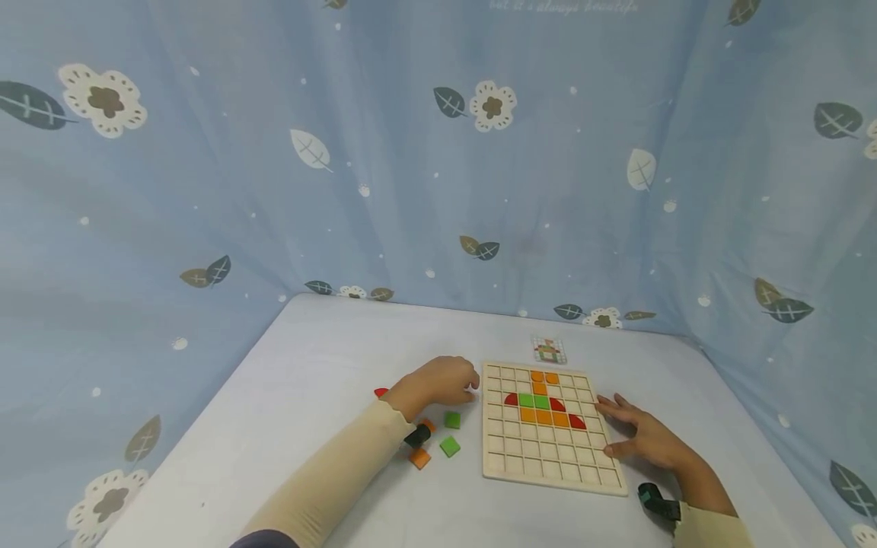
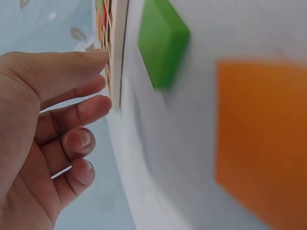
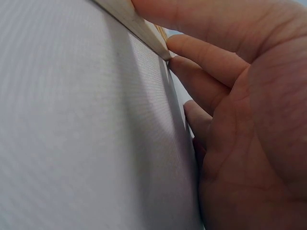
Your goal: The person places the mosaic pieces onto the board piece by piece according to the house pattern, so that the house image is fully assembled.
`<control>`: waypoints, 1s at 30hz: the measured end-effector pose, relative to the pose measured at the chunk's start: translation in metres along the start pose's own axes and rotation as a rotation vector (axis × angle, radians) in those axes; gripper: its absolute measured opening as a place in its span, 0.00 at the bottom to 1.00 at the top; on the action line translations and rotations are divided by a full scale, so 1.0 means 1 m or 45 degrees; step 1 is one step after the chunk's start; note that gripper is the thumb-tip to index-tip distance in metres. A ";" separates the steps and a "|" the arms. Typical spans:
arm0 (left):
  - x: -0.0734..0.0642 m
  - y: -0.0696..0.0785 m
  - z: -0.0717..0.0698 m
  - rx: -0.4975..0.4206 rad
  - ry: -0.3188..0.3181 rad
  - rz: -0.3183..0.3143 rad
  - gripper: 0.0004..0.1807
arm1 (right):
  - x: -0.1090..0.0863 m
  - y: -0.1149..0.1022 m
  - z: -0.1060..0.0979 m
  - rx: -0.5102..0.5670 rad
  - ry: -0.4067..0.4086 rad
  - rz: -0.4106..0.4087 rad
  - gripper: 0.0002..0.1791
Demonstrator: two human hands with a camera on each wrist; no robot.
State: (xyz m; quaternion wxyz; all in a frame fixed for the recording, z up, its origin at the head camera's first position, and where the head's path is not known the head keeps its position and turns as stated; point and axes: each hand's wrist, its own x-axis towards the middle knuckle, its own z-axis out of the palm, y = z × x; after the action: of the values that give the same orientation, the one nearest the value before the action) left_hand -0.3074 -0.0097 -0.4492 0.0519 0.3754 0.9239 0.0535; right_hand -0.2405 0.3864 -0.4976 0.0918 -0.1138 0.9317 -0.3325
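A pale wooden grid board (image 1: 507, 457) lies on the table, with orange, green and red pieces set in its cells. Just off its left edge is my left hand (image 1: 441, 380), fingers loosely bent and nothing between them. In the left wrist view the thumb (image 2: 76, 67) overlaps the board's edge (image 2: 117, 48). My right hand (image 1: 647, 438) rests at the board's right edge, its thumb and fingertips right at the rim. From the right wrist its fingers (image 3: 206, 52) look fairly straight along the board's side (image 3: 139, 24).
Beside my left forearm lie loose green squares (image 1: 450, 446) and orange squares (image 1: 420, 457). A red piece (image 1: 380, 392) shows partly behind that wrist. Behind the board is a small pattern card (image 1: 549, 350). A blue printed curtain (image 1: 411, 152) borders the white table (image 1: 308, 365).
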 end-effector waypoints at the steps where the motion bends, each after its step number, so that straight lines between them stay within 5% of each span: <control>1: -0.002 -0.002 0.000 0.007 0.001 -0.003 0.10 | -0.001 0.001 0.000 -0.002 -0.004 0.003 0.51; 30: -0.058 -0.075 0.000 -0.031 0.046 -0.139 0.07 | -0.001 0.001 0.001 -0.025 -0.004 -0.015 0.49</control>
State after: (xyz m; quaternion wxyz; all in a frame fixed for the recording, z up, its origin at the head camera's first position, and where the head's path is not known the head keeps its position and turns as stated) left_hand -0.3178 -0.1040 -0.4561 0.0425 0.3228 0.9430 0.0685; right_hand -0.2399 0.3867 -0.4986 0.0901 -0.1208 0.9340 -0.3238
